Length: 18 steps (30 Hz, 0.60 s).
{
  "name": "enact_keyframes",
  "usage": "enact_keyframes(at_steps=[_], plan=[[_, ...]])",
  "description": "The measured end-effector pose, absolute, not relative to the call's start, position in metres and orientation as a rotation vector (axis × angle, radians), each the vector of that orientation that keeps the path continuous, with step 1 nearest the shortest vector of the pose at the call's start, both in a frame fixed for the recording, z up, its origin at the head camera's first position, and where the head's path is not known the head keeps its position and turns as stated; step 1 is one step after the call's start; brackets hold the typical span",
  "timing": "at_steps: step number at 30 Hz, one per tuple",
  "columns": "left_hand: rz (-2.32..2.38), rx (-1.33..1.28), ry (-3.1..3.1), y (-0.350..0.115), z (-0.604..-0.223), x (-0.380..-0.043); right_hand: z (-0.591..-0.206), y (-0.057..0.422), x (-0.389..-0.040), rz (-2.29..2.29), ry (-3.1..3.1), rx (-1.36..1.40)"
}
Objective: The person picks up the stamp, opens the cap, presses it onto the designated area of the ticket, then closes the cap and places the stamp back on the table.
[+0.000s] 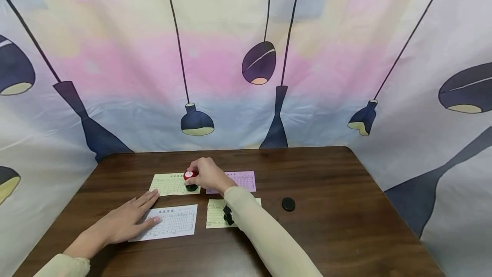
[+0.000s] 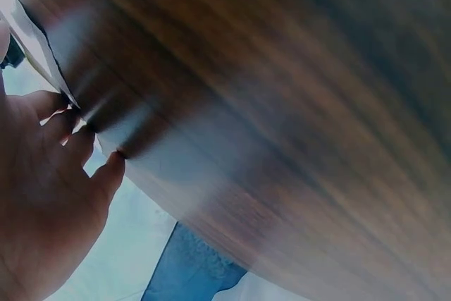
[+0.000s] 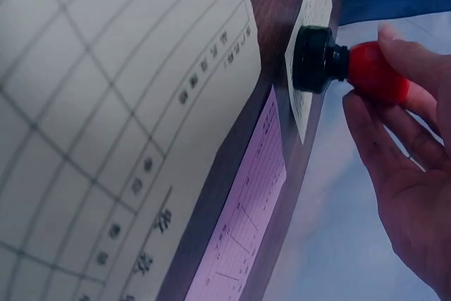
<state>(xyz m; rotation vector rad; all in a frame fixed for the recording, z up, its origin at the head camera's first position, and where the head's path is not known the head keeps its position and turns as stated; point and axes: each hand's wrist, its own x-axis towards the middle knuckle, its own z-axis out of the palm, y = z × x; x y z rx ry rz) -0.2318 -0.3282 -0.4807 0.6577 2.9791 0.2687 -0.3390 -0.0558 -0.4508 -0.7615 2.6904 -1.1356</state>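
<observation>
Gripping the stamp [image 3: 338,63] by its red knob [image 3: 377,74], your right hand [image 1: 209,175] has it at the right end of the far yellow slip [image 1: 165,186]. Your left hand [image 1: 124,219], apart from it, rests fingers extended over the white slip [image 1: 174,221]. Advisable: press squarely, base level, slip steadied. Printed headings [image 1: 166,211] and the knob's round label [image 1: 188,175] are illegible; no brand identified.

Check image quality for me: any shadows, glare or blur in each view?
Head: fairly even light, fine print on the white form too small to read; left wrist: tabletop blurred, with a pale sheen and dark shadow streaks beyond the left hand; right wrist: bluish cast, the red-handled stamp distinct.
</observation>
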Motion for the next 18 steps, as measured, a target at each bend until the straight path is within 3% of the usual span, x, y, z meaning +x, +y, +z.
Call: enact_keyframes(at_steps=[18], plan=[[0.267,0.66,2.979,-0.3266,-0.4777,-0.2338,-0.4473,-0.0539,-0.342,-1.069,2.714,-0.828]])
